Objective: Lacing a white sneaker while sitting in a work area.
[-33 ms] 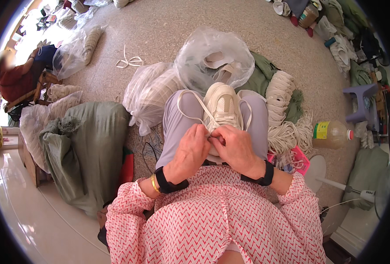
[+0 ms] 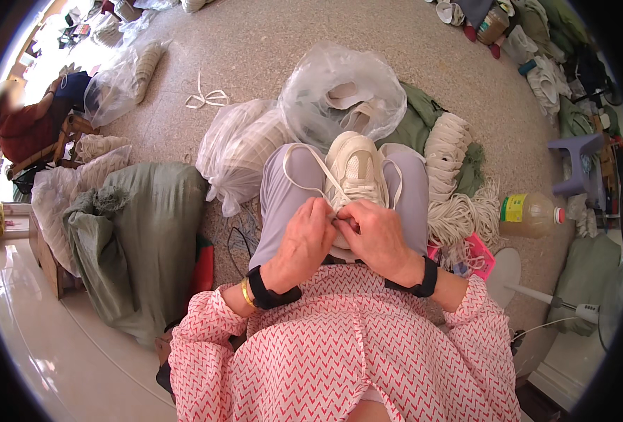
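Note:
A cream and beige sneaker rests between my knees, its toe pointing away from me. White shoelace runs through its eyelets, with one loose length looping over each thigh. At the ankle end of the lacing, my left hand is closed, thumb and fingertips pinching the lace. Close against it, my right hand also pinches the lace with bent fingers. The fingertips nearly touch, and they cover the top eyelets and the exact grip.
Beyond my knees stand an open clear plastic bag with shoes and a tied bag. Bundled laces, a pink basket and a bottle lie right. A green sack stands left; a person sits far left.

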Tool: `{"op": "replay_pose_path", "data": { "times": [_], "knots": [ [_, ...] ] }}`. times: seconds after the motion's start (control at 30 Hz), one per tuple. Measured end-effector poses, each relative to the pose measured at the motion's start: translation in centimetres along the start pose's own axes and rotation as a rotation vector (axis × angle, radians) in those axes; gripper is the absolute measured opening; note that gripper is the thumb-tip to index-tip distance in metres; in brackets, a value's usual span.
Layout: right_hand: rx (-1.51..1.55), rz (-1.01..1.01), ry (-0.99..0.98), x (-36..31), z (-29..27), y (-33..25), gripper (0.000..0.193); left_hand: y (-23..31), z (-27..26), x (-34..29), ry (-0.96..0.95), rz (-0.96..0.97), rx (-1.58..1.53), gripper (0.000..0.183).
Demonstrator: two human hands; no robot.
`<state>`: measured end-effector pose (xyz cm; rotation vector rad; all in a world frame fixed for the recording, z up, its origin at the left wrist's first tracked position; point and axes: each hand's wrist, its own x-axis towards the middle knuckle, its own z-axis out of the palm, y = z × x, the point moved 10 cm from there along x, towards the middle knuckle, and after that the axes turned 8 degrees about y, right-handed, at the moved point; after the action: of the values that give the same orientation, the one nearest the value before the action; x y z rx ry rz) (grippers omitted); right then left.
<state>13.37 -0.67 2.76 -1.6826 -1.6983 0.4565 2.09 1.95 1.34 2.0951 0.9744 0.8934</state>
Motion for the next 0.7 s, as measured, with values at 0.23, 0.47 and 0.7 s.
{"op": "replay_pose_path", "data": {
  "times": [0.23, 0.47, 0.7],
  "knots": [
    [0.007, -0.001, -0.006, 0.5, 0.2, 0.2, 0.010, 0.1, -0.6, 0.6, 0.016, 0.007, -0.035, 0.017],
    [-0.007, -0.039, -0.043, 0.0, -3.0, -0.9, 0.008, -0.7, -0.5, 0.8, -0.048, -0.139, -0.123, 0.019],
    [0.345, 0.266, -0.270, -0.5, -11.1, -4.3, 0.008, 0.6, -1.9, 2.7, -0.039, -0.082, -0.067, 0.021]
  ]
}}
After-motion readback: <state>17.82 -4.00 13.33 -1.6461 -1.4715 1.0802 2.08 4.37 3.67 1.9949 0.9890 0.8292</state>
